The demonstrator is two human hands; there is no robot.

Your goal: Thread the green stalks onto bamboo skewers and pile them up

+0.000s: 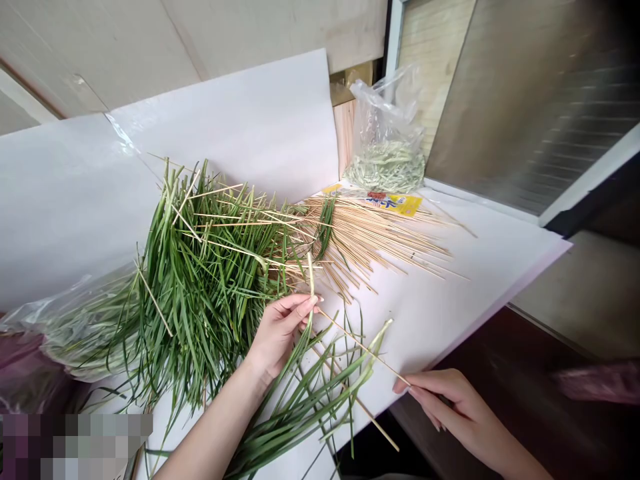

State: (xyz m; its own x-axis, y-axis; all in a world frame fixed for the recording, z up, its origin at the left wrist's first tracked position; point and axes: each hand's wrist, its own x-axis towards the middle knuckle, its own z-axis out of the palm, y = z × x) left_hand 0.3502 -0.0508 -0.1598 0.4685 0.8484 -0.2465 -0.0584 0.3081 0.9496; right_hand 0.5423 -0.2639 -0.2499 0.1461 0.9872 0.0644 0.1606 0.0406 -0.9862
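My left hand [279, 331] pinches the pale stem end of a garlic chive [311, 275] between thumb and fingers, with the stem pointing up. Between the fingertips of my right hand [453, 402] is the near end of a thin bamboo skewer [369, 350]. Its far end reaches my left fingertips; whether it pierces the stem I cannot tell. Under and beside my left hand lie loose garlic chives [300, 407], their pale ends toward the right. A large heap of green garlic chives [205, 307] is left of my hand, with several skewers lying across it.
Many bamboo skewers [375, 233] fan out over the white table [480, 267]. Behind them stand a clear bag of pale green strips [387, 163] and a yellow wrapper [403, 204]. Another plastic bag of greens [90, 333] is at the left. White board [240, 127] backs the table.
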